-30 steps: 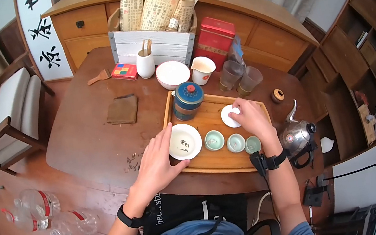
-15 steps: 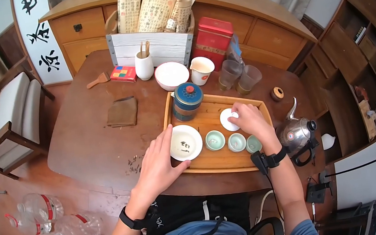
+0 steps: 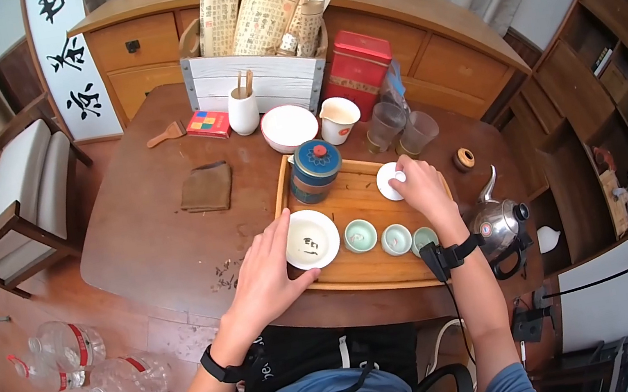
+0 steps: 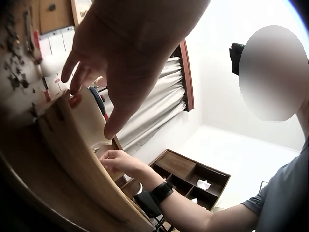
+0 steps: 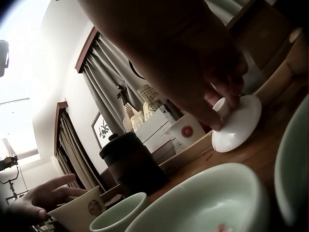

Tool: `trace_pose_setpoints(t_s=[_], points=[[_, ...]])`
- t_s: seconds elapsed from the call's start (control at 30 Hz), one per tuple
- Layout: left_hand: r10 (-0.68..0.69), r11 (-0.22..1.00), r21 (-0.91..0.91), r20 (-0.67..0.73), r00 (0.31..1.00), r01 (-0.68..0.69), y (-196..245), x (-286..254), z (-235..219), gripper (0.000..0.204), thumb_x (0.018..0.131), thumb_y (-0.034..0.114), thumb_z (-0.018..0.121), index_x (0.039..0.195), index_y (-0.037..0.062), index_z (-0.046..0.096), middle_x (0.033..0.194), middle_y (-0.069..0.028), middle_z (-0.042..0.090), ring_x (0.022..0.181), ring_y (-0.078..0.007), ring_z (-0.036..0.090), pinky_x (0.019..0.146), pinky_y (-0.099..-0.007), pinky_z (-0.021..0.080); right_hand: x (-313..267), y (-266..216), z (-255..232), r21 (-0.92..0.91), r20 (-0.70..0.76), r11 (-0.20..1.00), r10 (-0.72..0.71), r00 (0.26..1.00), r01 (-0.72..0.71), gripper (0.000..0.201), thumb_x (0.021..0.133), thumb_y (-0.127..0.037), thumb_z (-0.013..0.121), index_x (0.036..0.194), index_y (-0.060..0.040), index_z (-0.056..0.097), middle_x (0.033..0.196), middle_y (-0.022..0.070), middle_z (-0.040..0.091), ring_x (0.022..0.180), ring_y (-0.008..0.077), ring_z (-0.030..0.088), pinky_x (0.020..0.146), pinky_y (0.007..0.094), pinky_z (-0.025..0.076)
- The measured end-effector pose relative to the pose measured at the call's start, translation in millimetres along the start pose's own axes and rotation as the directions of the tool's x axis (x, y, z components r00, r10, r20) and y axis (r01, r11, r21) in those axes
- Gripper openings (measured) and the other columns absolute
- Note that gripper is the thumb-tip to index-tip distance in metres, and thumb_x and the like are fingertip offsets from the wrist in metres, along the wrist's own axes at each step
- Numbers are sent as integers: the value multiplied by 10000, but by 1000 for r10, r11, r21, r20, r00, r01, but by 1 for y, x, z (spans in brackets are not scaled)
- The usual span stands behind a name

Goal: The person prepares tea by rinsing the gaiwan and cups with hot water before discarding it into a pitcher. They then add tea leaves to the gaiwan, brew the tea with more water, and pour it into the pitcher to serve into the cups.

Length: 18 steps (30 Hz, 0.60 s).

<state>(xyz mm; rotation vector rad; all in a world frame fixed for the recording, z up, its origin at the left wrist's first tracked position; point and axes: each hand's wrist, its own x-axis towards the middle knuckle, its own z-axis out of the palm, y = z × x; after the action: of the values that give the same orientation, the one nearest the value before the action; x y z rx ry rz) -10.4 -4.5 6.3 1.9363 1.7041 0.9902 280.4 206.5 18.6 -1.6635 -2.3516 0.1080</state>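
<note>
Thumb and nearly straight fingers of my open left hand (image 3: 264, 271) span the white porcelain bowl (image 3: 320, 222), which sits at the left end of the bamboo tray (image 3: 357, 195) with a few dark tea leaves (image 3: 310, 245) inside. My right hand (image 3: 427, 192) pinches the knob of the white porcelain lid (image 3: 388, 185) at the tray's far right part, though I can't tell whether its rim touches the wood. Three pale green teacups (image 3: 396, 239) line up right of the bowl, the blue lidded pot (image 3: 316, 176) stands behind it, and the steel kettle (image 3: 494, 222) is on the bench (image 3: 139, 233) to the tray's right.
</note>
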Motion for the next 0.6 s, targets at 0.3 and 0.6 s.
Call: trace_pose_setpoints(t_s=[0.3,0.6], points=[[14,1000,10,-4,1000,-14,-2,-1,1,1071,803,266,910,1644,-11,309,1547,-220,517,1362,-406,540,1144,-466,452,-36,-28,-70,175,246,984,-18,969,-26,354,879,-291,795,1067,-14,680,956,216,740,945,411,722,833,473,556],[-5,1000,-6,3,1000,5,0,0,0,1066,800,257,913,1641,-14,317,1544,-220,520,1366,-408,536,1152,-466,446,-70,-20,-84,15,498,1000,-16,867,9,349,857,-346,806,1029,-56,714,929,187,764,947,397,731,829,475,558]])
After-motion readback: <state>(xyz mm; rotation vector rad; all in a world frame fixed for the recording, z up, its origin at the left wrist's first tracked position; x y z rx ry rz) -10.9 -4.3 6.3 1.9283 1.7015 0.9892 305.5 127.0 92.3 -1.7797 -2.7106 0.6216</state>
